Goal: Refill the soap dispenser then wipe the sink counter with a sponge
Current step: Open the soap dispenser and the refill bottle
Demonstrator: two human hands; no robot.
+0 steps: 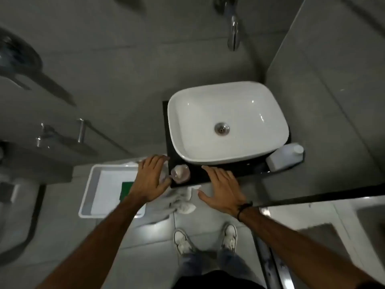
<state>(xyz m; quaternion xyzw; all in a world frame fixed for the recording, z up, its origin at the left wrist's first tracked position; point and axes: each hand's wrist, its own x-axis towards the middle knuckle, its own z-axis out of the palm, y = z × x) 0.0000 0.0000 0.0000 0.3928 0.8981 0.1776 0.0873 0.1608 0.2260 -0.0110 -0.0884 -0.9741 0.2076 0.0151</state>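
Over on the left, a green sponge (126, 190) is sitting in a white tray (88, 191). Left hand (151, 180) is hovering released, fingers spread, next to the dispenser (180, 173) on the counter (239, 172). Right hand (223, 189) is spread too, holding nothing. Refill bottle (284, 157) is lying by the sink (227, 122). The dispenser is sitting near the edge, so I'm guessing a sloppy grab knocks it off.

Dim, motion-blurred, edges warped; glare on basin (229, 122)

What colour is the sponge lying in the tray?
Green; the sponge shows in the head view, partly hidden behind the left hand.
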